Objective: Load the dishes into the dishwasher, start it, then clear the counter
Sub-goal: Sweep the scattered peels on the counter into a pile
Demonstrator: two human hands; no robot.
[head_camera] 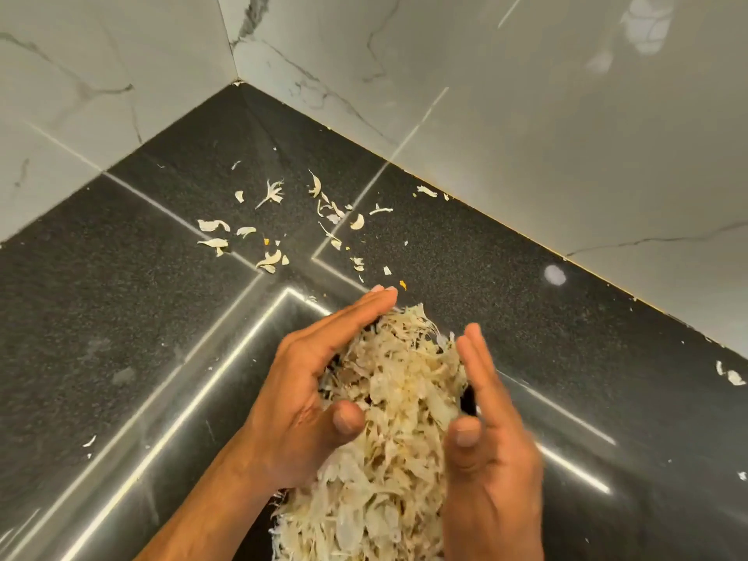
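A big heap of pale, papery garlic peels [398,419] lies on the black granite counter [121,317] in front of me. My left hand [319,382] presses against the heap's left side, fingers straight and together, thumb on the peels. On the right side, my right hand [485,439] cups the heap, slightly blurred. Both palms face each other with the pile between them. Several loose peels [275,228] lie scattered farther back toward the corner.
White marble-look wall tiles [526,135] meet in a corner behind the counter. A few stray peels [730,374] sit at the right near the wall and a few stray peels [90,442] at the left. Bright light streaks reflect off the polished stone.
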